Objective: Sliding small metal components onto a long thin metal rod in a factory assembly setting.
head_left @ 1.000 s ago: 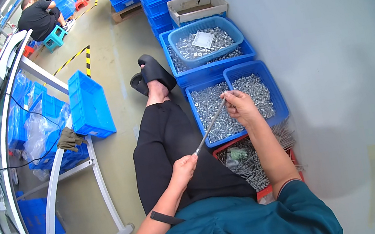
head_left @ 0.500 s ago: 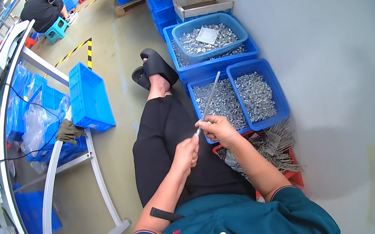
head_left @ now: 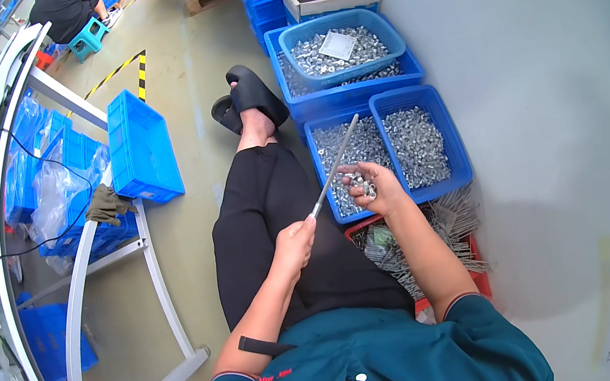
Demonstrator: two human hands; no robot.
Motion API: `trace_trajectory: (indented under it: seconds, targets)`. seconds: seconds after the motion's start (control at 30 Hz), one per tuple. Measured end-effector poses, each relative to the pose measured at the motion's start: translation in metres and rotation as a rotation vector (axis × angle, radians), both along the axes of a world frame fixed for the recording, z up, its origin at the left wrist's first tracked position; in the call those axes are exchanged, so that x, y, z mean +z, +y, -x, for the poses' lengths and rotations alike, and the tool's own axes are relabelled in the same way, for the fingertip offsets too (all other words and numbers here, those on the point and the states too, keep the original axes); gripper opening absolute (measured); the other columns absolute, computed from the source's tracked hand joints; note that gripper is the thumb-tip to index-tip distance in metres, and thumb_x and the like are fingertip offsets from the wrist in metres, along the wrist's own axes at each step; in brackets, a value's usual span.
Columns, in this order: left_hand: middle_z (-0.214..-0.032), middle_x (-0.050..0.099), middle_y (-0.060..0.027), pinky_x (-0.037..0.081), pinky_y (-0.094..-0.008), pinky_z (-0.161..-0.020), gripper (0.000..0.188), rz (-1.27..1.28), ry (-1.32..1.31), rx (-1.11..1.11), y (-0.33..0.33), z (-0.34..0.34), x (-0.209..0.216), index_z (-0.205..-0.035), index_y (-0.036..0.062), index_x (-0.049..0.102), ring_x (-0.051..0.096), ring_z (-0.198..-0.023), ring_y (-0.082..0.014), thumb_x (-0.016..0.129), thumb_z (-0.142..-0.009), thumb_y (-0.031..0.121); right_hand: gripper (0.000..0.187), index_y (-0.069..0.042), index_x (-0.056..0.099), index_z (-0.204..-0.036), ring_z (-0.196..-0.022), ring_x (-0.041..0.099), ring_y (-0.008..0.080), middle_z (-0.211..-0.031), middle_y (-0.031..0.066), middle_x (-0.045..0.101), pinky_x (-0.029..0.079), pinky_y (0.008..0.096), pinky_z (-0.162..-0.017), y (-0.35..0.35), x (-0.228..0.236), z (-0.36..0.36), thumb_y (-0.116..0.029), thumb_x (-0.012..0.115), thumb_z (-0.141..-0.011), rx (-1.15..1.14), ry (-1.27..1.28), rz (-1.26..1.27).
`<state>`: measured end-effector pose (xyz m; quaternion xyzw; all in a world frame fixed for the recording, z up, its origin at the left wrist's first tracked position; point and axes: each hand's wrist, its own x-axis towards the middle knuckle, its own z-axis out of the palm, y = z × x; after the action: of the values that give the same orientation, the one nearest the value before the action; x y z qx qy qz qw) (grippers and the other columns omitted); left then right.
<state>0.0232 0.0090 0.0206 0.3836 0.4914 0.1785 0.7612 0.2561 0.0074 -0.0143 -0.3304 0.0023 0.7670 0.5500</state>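
My left hand [head_left: 296,247] is closed round the lower end of a long, thin metal rod [head_left: 337,166], which slants up and to the right over my lap. Apart from the rod's shaft, my right hand [head_left: 379,188] is turned partly palm up with its fingers curled. A small heap of silver metal pieces [head_left: 360,186], like nuts or short sleeves, lies in it. Just beyond that hand are two blue bins: a left bin [head_left: 326,179] and a right bin [head_left: 465,155], both full of small silver parts. Below them a red crate [head_left: 484,283] holds many thin metal rods [head_left: 452,226].
Farther off, a light-blue basket [head_left: 284,42] of metal parts sits on a larger blue crate [head_left: 415,75]. A white wall [head_left: 542,110] runs along the right. At left stand a grey-framed bench [head_left: 165,294] and a blue crate [head_left: 145,149]. A person [head_left: 61,13] sits far back.
My right hand has come off the rod and moved right and slightly up, its palm turning to show the metal pieces. My left hand has shifted slightly left and still grips the rod.
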Motion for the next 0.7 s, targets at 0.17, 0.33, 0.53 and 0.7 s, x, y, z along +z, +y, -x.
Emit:
trace_trajectory:
  seconds: [0.17,0.33,0.53,0.7]
  targets:
    - [-0.045,0.028,0.0079,0.014,-0.0206,-0.034,0.039,-0.047,0.035,0.006,-0.014,0.021,-0.006,-0.062,0.0119,0.042,0.021,-0.034,-0.0027,0.051,-0.091,0.037,0.022,0.000,0.053,-0.103,-0.051,0.039,0.0065,-0.079,0.0048,0.050,0.028,0.0164,-0.037,0.008,-0.012,-0.013,-0.016,0.048,-0.089,-0.032,0.034,-0.064]
    - [-0.047,0.030,0.0082,0.017,-0.0199,-0.035,0.039,-0.188,0.058,-0.031,-0.025,0.035,-0.016,-0.060,0.0122,0.043,0.023,-0.037,-0.0021,0.052,-0.091,0.034,0.015,-0.006,0.055,-0.094,-0.050,0.039,0.0054,-0.073,0.0017,0.049,0.026,0.0158,-0.037,0.012,-0.008,-0.021,-0.020,0.055,-0.089,-0.094,0.162,-0.136]
    - [-0.054,0.038,0.0072,0.025,-0.0225,-0.046,0.040,-0.253,0.138,-0.082,-0.030,0.045,-0.022,-0.057,0.0089,0.044,0.030,-0.050,-0.0029,0.053,-0.090,0.029,0.018,-0.007,0.057,-0.093,-0.049,0.037,0.0059,-0.069,0.0004,0.048,0.026,0.0168,-0.037,0.014,0.003,-0.025,-0.024,0.057,-0.089,-0.188,0.223,-0.122]
    - [-0.054,0.037,0.0073,0.026,-0.0229,-0.046,0.040,-0.289,0.140,-0.074,-0.029,0.042,-0.024,-0.057,0.0083,0.044,0.031,-0.051,-0.0028,0.054,-0.090,0.028,0.015,-0.007,0.058,-0.093,-0.049,0.037,0.0063,-0.067,0.0013,0.048,0.027,0.0170,-0.037,0.012,0.008,-0.020,-0.021,0.057,-0.088,-0.101,0.207,-0.144]
